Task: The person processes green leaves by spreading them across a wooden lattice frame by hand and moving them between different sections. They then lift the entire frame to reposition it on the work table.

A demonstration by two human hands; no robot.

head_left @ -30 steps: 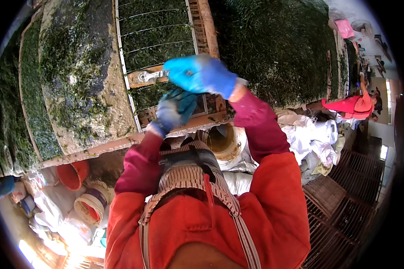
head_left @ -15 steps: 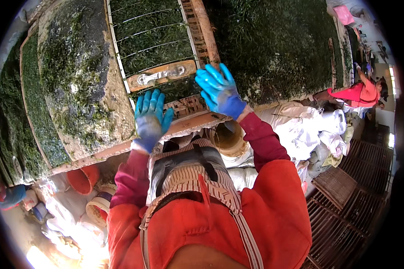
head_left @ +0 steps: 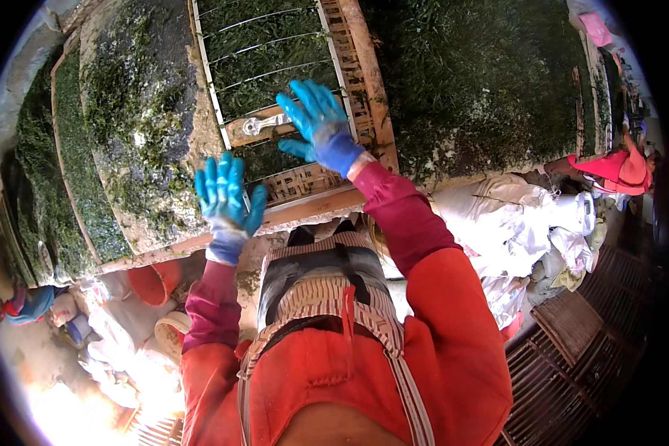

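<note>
My left hand (head_left: 227,199), in a blue-coated glove, has its fingers spread beside the lower end of a white-railed frame (head_left: 212,74). My right hand (head_left: 322,126), gloved alike, is open above the right end of a wooden block (head_left: 238,134) with a clear or shiny handle (head_left: 264,123). It covers that end; whether it touches the block I cannot tell. Thin pale crossbars divide the frame into strips of wet dark-green, weed-like material (head_left: 271,53). Near me, bare wooden lattice (head_left: 305,183) shows below the block. Neither hand holds anything.
Dark-green material (head_left: 476,82) covers the table to the right, and a patchy green-and-grey slab (head_left: 137,111) lies left. Below the table edge are a red bucket (head_left: 154,282) and white sacks (head_left: 490,215). Another person in red (head_left: 621,171) is at far right; bamboo racks (head_left: 572,372) stand lower right.
My right hand has moved left, from beside the frame's right edge to over the block's right end. My left hand has shifted left to the frame's left rail. The whole view has shifted slightly.
</note>
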